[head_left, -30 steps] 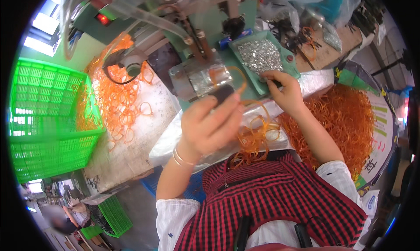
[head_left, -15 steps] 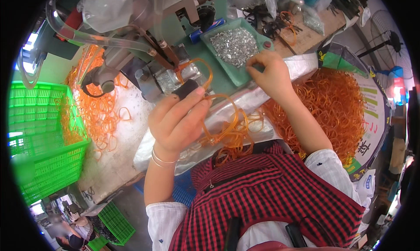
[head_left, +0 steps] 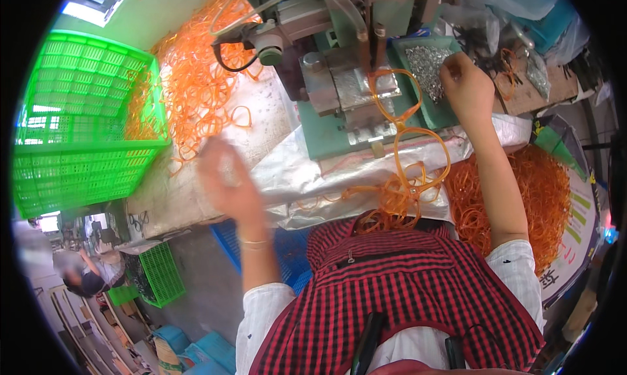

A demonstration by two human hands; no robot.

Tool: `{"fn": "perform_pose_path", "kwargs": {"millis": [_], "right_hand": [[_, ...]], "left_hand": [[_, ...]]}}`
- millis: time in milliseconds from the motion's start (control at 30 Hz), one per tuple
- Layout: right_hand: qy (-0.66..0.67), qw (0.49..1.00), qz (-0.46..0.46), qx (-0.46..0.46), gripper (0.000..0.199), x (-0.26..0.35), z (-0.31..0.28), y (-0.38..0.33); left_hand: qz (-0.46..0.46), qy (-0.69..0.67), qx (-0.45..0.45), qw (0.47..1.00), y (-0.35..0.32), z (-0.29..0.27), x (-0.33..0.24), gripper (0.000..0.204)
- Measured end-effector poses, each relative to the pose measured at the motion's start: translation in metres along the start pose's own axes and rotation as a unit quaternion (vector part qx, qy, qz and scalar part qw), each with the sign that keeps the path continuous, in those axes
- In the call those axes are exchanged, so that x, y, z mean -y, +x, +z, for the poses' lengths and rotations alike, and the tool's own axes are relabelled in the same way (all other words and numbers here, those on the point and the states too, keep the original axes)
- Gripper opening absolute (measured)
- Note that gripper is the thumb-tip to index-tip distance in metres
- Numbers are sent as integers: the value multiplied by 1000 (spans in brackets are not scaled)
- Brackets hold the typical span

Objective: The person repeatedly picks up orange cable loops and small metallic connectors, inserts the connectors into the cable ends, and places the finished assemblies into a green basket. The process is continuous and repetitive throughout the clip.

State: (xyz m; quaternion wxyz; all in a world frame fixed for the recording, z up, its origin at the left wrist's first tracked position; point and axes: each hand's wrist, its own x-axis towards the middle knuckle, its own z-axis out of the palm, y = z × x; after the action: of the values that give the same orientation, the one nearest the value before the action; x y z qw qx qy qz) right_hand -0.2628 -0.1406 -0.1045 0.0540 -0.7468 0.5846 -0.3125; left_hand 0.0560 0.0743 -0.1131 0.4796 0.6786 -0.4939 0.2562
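My left hand (head_left: 225,179) is smeared by motion over the worktop, close to the loose orange loops (head_left: 206,107). Whether it holds anything cannot be made out. At the edge of a green tray (head_left: 428,114), my right hand (head_left: 469,91) has its thumb and forefinger pinched together. Small metal pieces (head_left: 426,68) fill that tray, and anything in the pinch is too small to see. An orange plastic loop (head_left: 418,104) sits at the machine's copper-coloured prongs (head_left: 371,48). Joined to it, a second loop (head_left: 448,156) hangs toward a tangle of orange loops (head_left: 395,195) at my lap.
A green plastic crate (head_left: 78,172) stands on the left. Silvery sheeting (head_left: 287,172) covers the worktop's front edge. To the right, a large sack (head_left: 588,211) bulges with orange loops. A blue basket (head_left: 235,244) sits below the worktop, and a person (head_left: 98,267) works far left.
My left hand has left the machine and moved left toward the orange loops. My right hand remains at the tray, fingers pinched. The whole view has shifted leftward.
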Motion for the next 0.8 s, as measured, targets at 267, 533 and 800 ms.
{"fn": "perform_pose_path", "kwargs": {"millis": [267,533,800], "right_hand": [[156,988,-13,8,17,0,10,11],[205,976,72,18,17,-39,-44,-52],[386,905,-16,181,27,76,-49,15]], "left_hand": [[294,302,301,856,42,26,139,8],[331,213,336,856,33,57,160,11],[133,102,336,927,43,68,142,5]]}}
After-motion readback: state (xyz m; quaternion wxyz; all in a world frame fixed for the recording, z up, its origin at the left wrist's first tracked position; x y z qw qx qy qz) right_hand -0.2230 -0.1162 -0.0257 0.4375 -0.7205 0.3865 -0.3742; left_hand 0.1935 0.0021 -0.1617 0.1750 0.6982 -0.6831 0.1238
